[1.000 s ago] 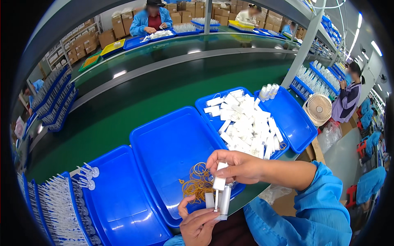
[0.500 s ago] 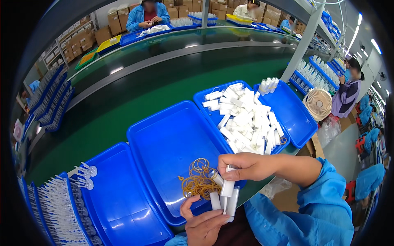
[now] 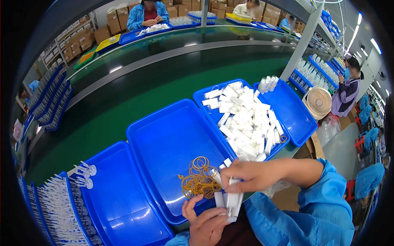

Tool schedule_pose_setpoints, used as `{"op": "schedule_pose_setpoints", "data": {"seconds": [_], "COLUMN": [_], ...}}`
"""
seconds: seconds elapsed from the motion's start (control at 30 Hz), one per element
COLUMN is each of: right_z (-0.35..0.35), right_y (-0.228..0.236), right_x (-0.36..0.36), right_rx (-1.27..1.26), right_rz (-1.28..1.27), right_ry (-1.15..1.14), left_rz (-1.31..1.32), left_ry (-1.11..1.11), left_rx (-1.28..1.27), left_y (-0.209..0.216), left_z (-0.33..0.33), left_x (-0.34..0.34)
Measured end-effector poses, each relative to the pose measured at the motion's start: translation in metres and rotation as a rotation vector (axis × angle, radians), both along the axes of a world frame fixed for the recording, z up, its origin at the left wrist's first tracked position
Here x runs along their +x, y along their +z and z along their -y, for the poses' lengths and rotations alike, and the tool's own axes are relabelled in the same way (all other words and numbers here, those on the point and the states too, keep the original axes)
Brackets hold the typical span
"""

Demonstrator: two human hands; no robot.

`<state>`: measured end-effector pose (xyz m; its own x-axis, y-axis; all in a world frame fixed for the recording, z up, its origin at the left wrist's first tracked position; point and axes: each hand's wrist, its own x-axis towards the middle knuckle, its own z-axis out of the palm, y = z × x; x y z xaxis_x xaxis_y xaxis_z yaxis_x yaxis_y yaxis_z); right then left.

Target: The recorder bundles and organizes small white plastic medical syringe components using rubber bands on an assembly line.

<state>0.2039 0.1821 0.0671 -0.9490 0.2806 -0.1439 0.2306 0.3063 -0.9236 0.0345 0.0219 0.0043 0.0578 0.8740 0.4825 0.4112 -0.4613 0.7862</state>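
Observation:
My left hand (image 3: 207, 225) is closed round a small bundle of white rectangular pieces (image 3: 233, 201) with clear plastic on them, held near the front edge of a blue tray. Over the top of the bundle, my right hand (image 3: 252, 174) has its fingers pinched, slightly blurred, at the upper end of a white piece. Another white end (image 3: 225, 164) shows beyond those fingers; whether they hold it is hidden. Beside both hands, a heap of tan rubber bands (image 3: 200, 182) lies in the blue tray (image 3: 164, 143). A tray of white pieces (image 3: 246, 119) stands beyond my right hand.
To the right is a blue tray (image 3: 293, 110) with a few capped tubes (image 3: 268, 84). Clear stemmed parts (image 3: 61, 205) fill stacked trays at left. A beige fan (image 3: 318, 102) and grey post (image 3: 301, 45) stand right. Co-workers (image 3: 147, 16) sit across the green belt (image 3: 139, 90).
My right hand has moved slightly right and down, over the bundle. The white piece it pinched upright above the left hand now sits lower, among the others. The left hand has barely shifted.

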Motion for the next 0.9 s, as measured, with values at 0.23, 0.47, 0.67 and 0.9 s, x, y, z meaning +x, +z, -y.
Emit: {"op": "schedule_pose_setpoints", "data": {"seconds": [0.23, 0.47, 0.67, 0.9], "right_z": [0.035, 0.055, 0.048, -0.049], "right_y": [0.001, 0.008, 0.007, -0.043], "right_x": [-0.006, -0.016, -0.037, -0.069], "right_rx": [0.049, 0.262, 0.335, 0.828], "right_rz": [-0.118, -0.393, -0.512, -0.083], "right_ry": [0.061, 0.243, 0.250, 0.093], "left_rz": [0.044, 1.019, 0.878, 1.084], "left_ry": [0.163, -0.343, -0.726, -0.441], "left_rx": [0.047, -0.559, -0.709, -0.681], "left_y": [0.001, 0.010, -0.048, 0.012], "left_z": [0.007, 0.011, 0.019, 0.009], "left_x": [0.003, 0.021, -0.011, -0.001]}}
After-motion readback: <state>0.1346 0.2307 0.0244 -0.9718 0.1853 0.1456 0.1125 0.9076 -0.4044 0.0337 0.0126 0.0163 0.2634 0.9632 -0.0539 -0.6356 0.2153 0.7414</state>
